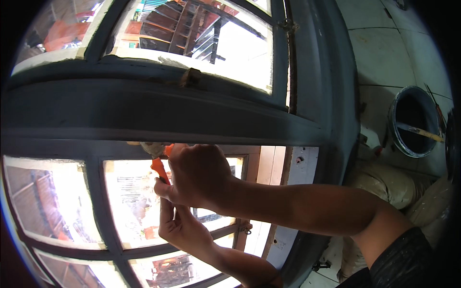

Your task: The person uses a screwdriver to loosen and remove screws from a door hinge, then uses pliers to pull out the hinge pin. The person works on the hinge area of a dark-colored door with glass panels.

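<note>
My right hand [199,175] is closed around an orange-handled tool [161,170], partly hidden by the fingers; its exact kind does not show. A pale, lumpy piece [153,149] sits at the tool's upper end, against the edge of a grey window frame [158,110]. I cannot tell whether that piece belongs to the tool or the frame. Just below, my left hand [186,233] has its fingers bent and drawn together, reaching up to the right hand. Whatever they pinch is hidden. Both hands are in front of a lit glass pane [129,201].
A brown block [191,77] is fixed to the upper sash. On the tiled floor [379,53] at right stands a bucket [396,103] with a paintbrush [420,131] across it. Stained trousers [384,185] show below the bucket. A latch [246,228] hangs by the lower panes.
</note>
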The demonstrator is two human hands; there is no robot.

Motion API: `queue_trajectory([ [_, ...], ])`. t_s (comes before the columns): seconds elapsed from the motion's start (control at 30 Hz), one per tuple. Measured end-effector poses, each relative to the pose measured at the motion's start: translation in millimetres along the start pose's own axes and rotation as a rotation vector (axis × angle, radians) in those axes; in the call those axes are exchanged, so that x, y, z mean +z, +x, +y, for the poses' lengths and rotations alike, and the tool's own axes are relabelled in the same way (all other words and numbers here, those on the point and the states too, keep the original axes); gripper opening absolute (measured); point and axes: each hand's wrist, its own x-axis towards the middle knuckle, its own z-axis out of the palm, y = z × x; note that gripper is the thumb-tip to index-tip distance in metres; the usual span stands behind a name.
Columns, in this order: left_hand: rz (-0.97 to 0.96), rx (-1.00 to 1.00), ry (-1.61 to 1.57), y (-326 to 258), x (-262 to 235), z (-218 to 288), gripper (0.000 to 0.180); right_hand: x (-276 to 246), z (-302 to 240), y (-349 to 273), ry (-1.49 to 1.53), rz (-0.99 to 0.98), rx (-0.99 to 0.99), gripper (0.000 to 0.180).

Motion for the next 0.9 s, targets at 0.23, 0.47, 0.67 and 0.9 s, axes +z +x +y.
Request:
queue_trajectory([
  [0.23,0.011,-0.397,-0.733,13.2,5.1,-34.2,0.066,1.7,1.8,6.3,-0.008,0.051,-0.018,0.064],
  [0.47,-0.327,-0.708,-0.853,11.7,0.3,-46.1,0.089,6.7,5.4,5.3,0.017,0.079,-0.052,0.064],
  [0.67,-0.374,-0.554,-1.160,1.4,34.3,-61.1,0.078,-10.8,0.1,8.6,-0.039,-0.012,0.030,0.060],
  [0.9,-0.394,-0.518,-1.378,-11.3,43.9,-65.2,0.070,-17.4,-2.5,5.8,-0.046,-0.036,0.025,0.061],
])
